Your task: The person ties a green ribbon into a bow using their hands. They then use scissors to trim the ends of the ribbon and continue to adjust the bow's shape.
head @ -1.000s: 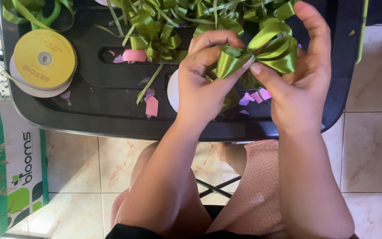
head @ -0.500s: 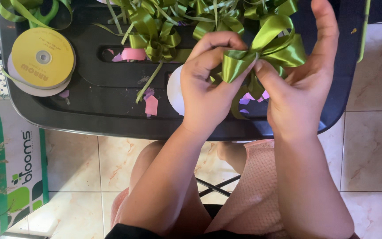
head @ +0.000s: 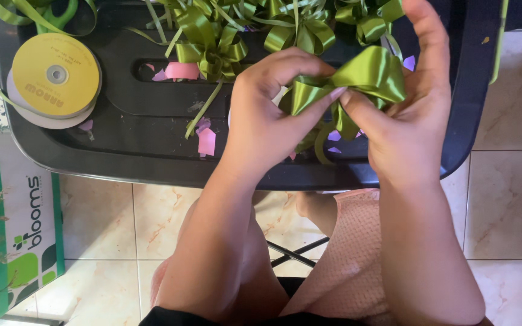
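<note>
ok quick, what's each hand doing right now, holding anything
Left hand: closed, pinching the green ribbon bow at its centre.
Right hand: thumb pinching the same bow, other fingers spread open.

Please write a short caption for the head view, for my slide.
Both hands, left hand and right hand, pinch a green ribbon bow above a black tray.

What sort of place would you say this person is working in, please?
Probably a home craft spot: both hands pinch a green ribbon bow over a black plastic table holding a yellow ribbon spool, above a tiled floor.
</note>
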